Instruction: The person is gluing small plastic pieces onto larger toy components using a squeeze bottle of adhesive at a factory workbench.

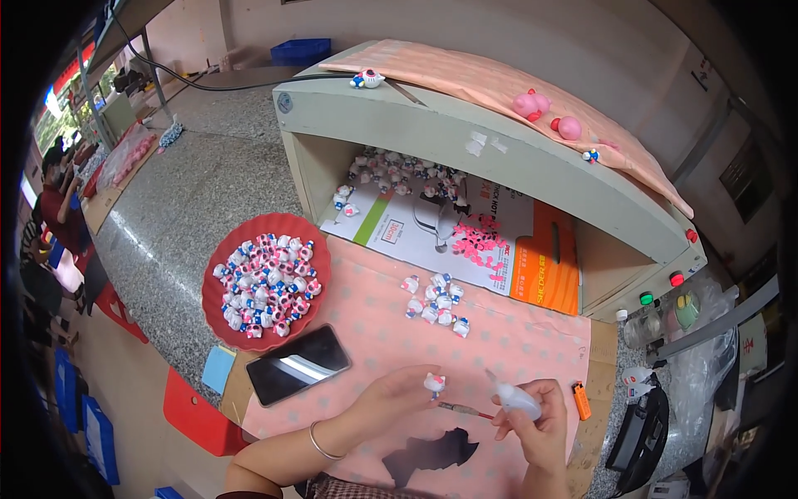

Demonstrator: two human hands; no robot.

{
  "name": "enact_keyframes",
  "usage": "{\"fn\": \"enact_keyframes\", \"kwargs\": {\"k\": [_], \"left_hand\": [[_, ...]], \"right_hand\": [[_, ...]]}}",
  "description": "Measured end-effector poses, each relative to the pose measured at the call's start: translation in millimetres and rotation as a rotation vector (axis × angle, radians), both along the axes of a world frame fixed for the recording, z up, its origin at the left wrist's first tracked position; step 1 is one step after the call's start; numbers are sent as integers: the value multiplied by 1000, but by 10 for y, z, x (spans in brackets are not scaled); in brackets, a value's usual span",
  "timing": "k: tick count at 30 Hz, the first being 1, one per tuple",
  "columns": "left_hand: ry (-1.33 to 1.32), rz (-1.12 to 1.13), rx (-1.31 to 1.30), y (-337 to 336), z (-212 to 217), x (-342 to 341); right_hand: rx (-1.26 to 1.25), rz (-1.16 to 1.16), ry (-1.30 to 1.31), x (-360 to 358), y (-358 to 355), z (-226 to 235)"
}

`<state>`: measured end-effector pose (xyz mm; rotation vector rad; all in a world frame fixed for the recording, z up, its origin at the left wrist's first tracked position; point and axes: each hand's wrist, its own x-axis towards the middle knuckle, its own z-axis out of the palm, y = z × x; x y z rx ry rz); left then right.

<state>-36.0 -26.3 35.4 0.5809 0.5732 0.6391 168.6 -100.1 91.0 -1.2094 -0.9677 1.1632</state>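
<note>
My left hand [391, 397] is closed, pinching a small white cat figurine [434, 384] with a blue lower part at its fingertips. To its right, my right hand [539, 422] grips a small whitish squeeze bottle [517, 402], whose narrow nozzle slants up and left toward the figurine; the two are apart. A thin red-handled tool [470, 411] lies between my hands. Just beyond them several similar figurines [436, 303] sit grouped on the pink dotted cloth [366, 287]. Nearer me is a dark torn-edged patch [431, 457].
At the left stand a red bowl [209, 287] full of figurines and a black phone [299, 364]. A pale green box-like shelf [465, 125] holds more figurines and small pink pieces [480, 247]. An orange lighter [581, 401] lies right. People [62, 208] are far left.
</note>
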Motion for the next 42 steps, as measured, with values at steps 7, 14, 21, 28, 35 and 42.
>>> {"fn": "enact_keyframes", "kwargs": {"k": [7, 14, 21, 28, 35, 42], "left_hand": [[-8, 66, 33, 55, -192, 149], [47, 51, 11, 158, -223, 235], [23, 25, 29, 228, -239, 269], [44, 16, 17, 226, -251, 282], [48, 12, 32, 191, -245, 292], [51, 27, 23, 168, -223, 292]], "right_hand": [[184, -104, 49, -114, 118, -500], [384, -171, -421, -11, 163, -742], [410, -153, -399, 44, 263, -793], [413, -141, -465, 51, 261, -796], [455, -139, -502, 71, 259, -814], [464, -163, -531, 59, 231, -778]]}}
